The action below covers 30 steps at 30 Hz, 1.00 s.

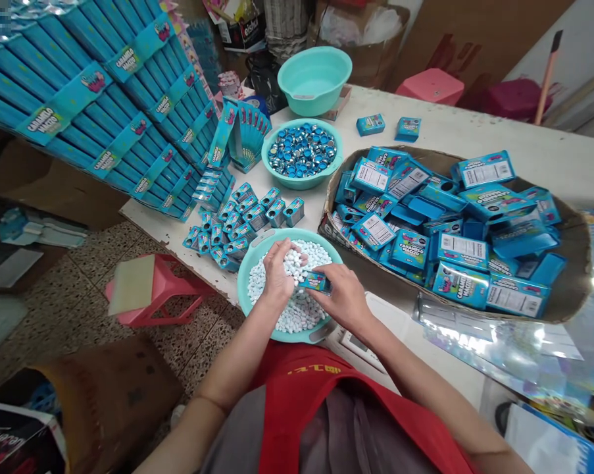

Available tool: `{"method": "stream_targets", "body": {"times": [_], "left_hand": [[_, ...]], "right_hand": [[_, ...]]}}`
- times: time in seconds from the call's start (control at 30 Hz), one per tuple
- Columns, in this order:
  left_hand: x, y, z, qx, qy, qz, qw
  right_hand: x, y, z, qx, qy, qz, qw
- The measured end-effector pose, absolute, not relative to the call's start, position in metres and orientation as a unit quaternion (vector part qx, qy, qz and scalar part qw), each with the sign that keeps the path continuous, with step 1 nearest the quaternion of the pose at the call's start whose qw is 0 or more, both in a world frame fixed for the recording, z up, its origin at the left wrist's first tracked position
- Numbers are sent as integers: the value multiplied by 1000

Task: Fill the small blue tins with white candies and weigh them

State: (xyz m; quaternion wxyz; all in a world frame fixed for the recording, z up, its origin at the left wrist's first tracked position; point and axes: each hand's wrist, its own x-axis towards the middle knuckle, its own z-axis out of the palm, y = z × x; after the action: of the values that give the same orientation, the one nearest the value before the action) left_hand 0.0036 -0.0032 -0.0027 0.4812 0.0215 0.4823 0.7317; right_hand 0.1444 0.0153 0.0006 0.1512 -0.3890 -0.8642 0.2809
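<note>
Blue box [315, 282] lettered "CARAMELO MACIZO", frame centre, is pinched in right fingers [333, 270]; half-curled left fingers [278, 249] cup white pellets [295, 264].

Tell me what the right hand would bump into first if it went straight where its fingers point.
Probably the small white pieces heaped in the left hand: the right hand, holding a blue box, points that way. Depth is hard to judge, so they may touch the box.
</note>
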Motion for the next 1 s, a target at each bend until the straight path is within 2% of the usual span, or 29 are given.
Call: {"method": "stream_targets", "body": {"times": [0.2,0.83,1.0], "left_hand": [[2,0,-1,34,494,736,462],[7,-3,2,91,513,721,457],[8,-3,5,102,531,733,412]], "right_hand": [[147,23,-5,-371,-855,329,154],[142,27,-3,-390,-841,339,163],[141,25,-1,-394,-834,341,184]]}}
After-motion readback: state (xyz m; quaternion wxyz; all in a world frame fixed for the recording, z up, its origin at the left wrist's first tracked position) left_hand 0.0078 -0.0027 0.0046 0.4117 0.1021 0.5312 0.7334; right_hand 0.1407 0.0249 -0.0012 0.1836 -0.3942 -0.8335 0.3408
